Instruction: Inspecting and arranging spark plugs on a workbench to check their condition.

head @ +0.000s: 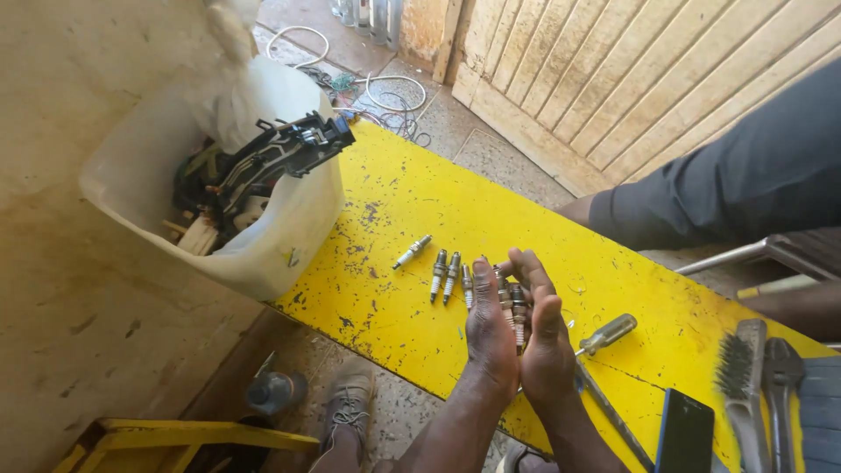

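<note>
Across a chipped yellow-painted metal bench, four loose metal spark plugs lie in a row while the left hand and right hand press together around several more spark plugs, apparently gathering them, so laying them down needs a gentle parting.

Spark plugs between both palms are mostly hidden.
</note>
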